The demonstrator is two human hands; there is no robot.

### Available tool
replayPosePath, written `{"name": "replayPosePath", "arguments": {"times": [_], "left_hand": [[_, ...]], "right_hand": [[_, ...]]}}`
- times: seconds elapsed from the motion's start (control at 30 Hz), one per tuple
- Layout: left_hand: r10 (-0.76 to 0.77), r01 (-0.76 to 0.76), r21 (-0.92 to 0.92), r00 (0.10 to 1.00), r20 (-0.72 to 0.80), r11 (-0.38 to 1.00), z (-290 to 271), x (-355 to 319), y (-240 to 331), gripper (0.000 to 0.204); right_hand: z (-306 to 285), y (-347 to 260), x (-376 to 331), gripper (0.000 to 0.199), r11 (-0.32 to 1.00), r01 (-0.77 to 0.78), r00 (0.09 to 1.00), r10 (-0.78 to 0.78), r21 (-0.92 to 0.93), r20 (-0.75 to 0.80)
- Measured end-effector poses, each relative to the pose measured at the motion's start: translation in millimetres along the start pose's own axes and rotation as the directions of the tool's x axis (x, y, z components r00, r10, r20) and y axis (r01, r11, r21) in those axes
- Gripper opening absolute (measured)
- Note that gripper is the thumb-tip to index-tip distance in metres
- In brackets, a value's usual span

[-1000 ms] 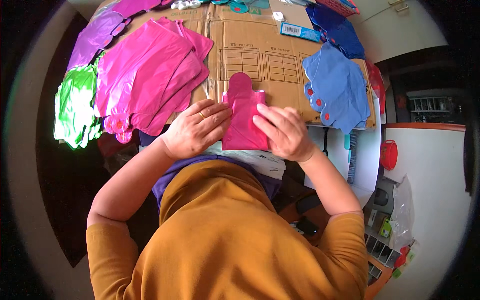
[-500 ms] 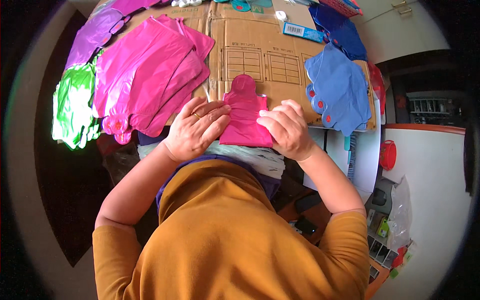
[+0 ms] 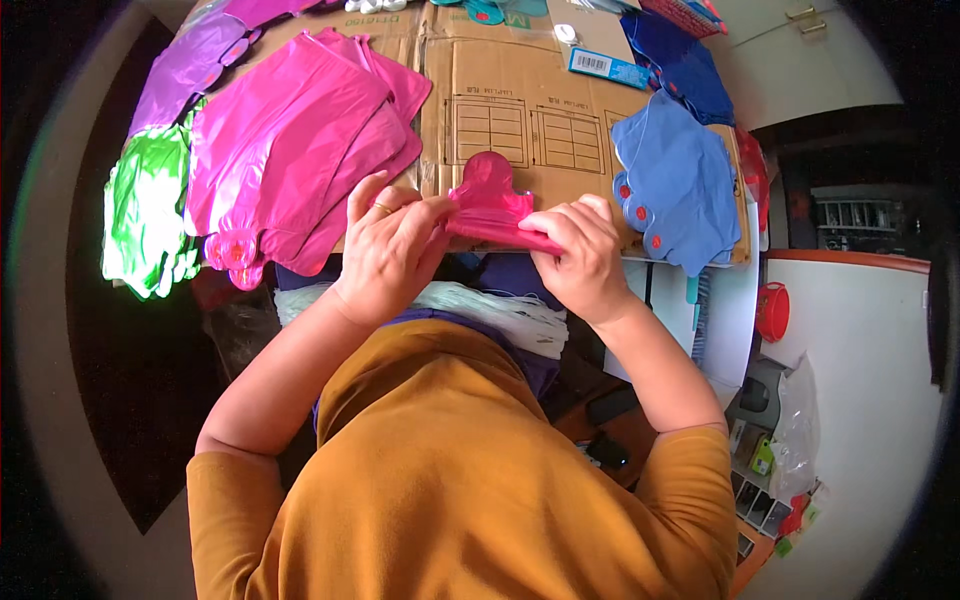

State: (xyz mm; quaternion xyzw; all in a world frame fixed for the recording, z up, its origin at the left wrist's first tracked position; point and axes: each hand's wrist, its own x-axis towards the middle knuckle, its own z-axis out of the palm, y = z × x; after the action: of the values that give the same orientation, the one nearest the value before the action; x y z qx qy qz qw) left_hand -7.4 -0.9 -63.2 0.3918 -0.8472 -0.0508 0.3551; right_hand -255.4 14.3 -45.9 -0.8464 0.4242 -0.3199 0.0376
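Observation:
A shiny pink foil piece (image 3: pixel 488 190) with a rounded top lies flat on the cardboard at the near edge. Its lower part is folded up into a narrow band between my hands. The fingers and thumb of my left hand (image 3: pixel 390 245) close on the left end of that fold. At the right end, my right hand (image 3: pixel 580 250) pinches it between thumb and curled fingers. To the left is a fanned stack of larger pink foil sheets (image 3: pixel 285 135), close to my left hand. A pile of blue foil sheets (image 3: pixel 678 180) lies right of my right hand.
Brown cardboard (image 3: pixel 500 75) covers the work surface. Green foil pieces (image 3: pixel 148 215) and purple ones (image 3: pixel 190 80) lie at the left edge. A blue box (image 3: pixel 607 66) and dark blue foil (image 3: pixel 690 75) sit at the far right. White strands (image 3: pixel 500 310) rest across my lap.
The pink foil piece lay flat with its lower edge spread out; now that lower part is folded upward. Both hands have closed on the fold's ends.

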Motion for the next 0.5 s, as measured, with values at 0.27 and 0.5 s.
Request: {"name": "replayPosePath", "arguments": {"times": [0.27, 0.5], "left_hand": [[-0.024, 0.025, 0.003, 0.998, -0.054, 1.000, 0, 4, 1, 0.036], [-0.268, 0.268, -0.063, 0.963, 0.003, 0.961, 1, 11, 7, 0.056]], "right_hand": [[-7, 1, 12, 0.021, 0.981, -0.189, 0.981, 0.186, 0.046, 0.055], [-3, -1, 10, 0.015, 0.897, -0.433, 0.899, 0.424, 0.092, 0.107]]}}
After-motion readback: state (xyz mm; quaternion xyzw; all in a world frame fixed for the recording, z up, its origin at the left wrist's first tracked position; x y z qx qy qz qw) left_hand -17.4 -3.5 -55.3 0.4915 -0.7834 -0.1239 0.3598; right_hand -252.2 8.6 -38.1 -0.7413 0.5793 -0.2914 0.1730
